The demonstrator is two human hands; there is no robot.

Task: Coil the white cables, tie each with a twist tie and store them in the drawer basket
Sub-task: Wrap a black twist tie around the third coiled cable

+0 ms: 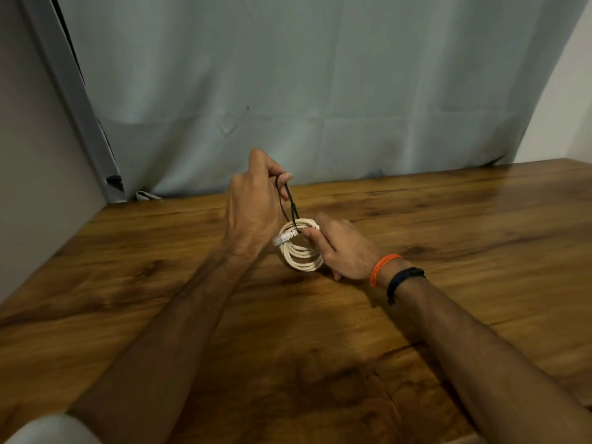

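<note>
The coil (301, 248) stands on edge mid-table (448, 219), so its top is free for binding. The right hand (339, 248), beside the coil, pinches its loops together. The left hand (253, 203), above the coil, pinches the tie (288, 203) ends upward, likely to twist them.

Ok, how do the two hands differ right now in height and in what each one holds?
The left hand is raised above the table, while the right hand sits low beside the coil. The left hand pinches the dark twist tie ends; the right hand grips the coiled white cable. Only the right wrist wears bands. Both work on the same coil.
</note>
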